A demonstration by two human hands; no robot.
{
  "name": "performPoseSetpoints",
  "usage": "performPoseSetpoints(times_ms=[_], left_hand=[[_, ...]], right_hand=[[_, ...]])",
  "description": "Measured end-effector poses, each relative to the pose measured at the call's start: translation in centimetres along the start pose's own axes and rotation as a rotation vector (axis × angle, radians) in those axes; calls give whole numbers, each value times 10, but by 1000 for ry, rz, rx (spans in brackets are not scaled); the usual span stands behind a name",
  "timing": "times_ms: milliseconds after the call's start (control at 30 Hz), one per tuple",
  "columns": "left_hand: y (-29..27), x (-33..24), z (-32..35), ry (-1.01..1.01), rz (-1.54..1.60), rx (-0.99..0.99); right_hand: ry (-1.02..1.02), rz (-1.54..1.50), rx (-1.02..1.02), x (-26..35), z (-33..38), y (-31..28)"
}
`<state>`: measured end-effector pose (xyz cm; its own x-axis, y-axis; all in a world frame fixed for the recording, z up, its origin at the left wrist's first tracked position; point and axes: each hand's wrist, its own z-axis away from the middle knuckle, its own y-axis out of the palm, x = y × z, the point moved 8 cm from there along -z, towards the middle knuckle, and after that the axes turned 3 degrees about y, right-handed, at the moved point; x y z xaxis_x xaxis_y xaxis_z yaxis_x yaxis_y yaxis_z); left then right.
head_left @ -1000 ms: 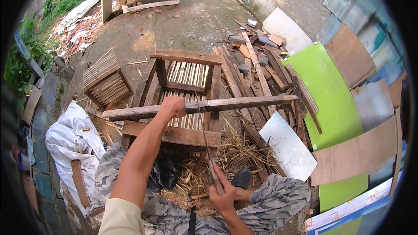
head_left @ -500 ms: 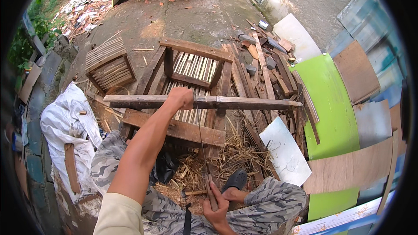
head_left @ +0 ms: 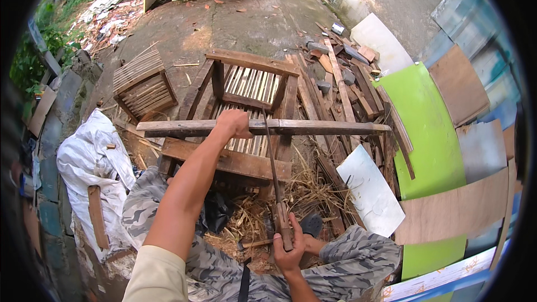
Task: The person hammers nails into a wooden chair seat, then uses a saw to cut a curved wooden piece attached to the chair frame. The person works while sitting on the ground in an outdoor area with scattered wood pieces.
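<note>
A long wooden beam (head_left: 330,126) lies crosswise over a slatted wooden chair frame (head_left: 224,159). My left hand (head_left: 234,123) is closed on the beam near its middle, arm stretched out. Lower down, my right hand (head_left: 289,246) grips the wooden handle of a handsaw (head_left: 273,170). Its narrow dark blade, seen nearly edge-on, points away from me and crosses the beam just right of my left hand. Whether the teeth bite into the wood cannot be made out.
A small slatted piece (head_left: 145,85) stands at the left, near a white sack (head_left: 92,154). Scrap planks (head_left: 335,86) pile up at the right beside a green panel (head_left: 428,128) and a pale sheet (head_left: 369,190). Straw-like shavings (head_left: 313,193) lie near my foot.
My right hand has moved forward and slightly right with the handsaw, its tip now farther past the beam. My left hand stays on the beam.
</note>
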<state>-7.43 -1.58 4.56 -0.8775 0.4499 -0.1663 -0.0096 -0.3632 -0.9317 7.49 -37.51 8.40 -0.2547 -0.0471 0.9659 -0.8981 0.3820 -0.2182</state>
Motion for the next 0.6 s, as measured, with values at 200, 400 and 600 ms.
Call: performPoseSetpoints(times_ms=[200, 400, 600], left_hand=[[0, -2, 8, 73, 23, -54], [-4, -9, 8, 100, 103, -129], [7, -1, 4, 83, 108, -104]], right_hand=[[183, -118, 207, -14, 19, -3], [158, -203, 232, -10, 18, -6], [23, 48, 193, -1, 22, -15]])
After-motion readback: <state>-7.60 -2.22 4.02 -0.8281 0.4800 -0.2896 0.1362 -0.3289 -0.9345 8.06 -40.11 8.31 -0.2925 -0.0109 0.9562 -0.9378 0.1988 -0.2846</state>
